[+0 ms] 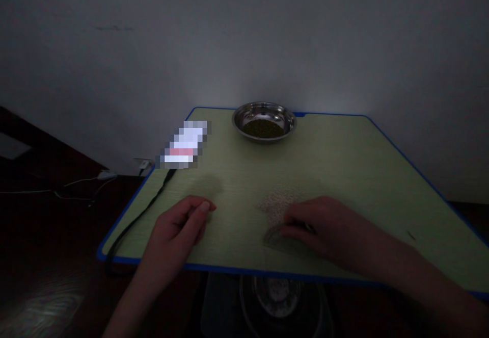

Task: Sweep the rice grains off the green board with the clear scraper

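Observation:
My left hand rests on the pale green table near its front edge, fingers curled loosely with the thumb tip forward and nothing visible in them. My right hand lies just right of it, its fingers closed on a small clear curved piece that touches the tabletop. A patch of small pale grains is spread on the table right in front of the right hand. A steel bowl with dark greenish contents stands at the far edge by the wall.
The table has a blue rim. A black cable runs along its left side toward a blurred-out object. Below the front edge sits a round container. Dark floor lies to the left, white wall behind.

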The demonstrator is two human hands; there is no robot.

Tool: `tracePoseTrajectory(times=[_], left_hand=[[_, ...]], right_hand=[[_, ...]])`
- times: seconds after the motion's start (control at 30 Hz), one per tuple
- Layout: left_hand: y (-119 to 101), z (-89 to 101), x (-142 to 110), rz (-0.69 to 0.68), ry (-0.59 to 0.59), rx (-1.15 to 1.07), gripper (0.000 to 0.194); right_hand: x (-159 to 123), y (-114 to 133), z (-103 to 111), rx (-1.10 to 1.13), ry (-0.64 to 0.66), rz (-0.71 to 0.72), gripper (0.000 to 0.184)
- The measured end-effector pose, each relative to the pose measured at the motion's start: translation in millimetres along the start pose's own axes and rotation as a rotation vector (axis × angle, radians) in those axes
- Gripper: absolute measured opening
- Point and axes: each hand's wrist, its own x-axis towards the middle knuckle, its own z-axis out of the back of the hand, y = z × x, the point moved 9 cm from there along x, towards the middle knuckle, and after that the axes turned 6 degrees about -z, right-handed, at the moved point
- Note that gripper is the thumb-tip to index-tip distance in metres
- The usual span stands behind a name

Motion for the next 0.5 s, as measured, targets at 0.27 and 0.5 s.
tracePoseTrajectory(times=[0.27,0.5], left_hand=[[2,-0.4,0,0.009,0.002,-0.014,0.03],[3,-1.9,0,0.005,0.011,-0.009,0.031]], right_hand=[[18,28,-1,-0.043,0.021,0.132,0.018],[12,31,-10,0.022,0.1,0.186,0.019]])
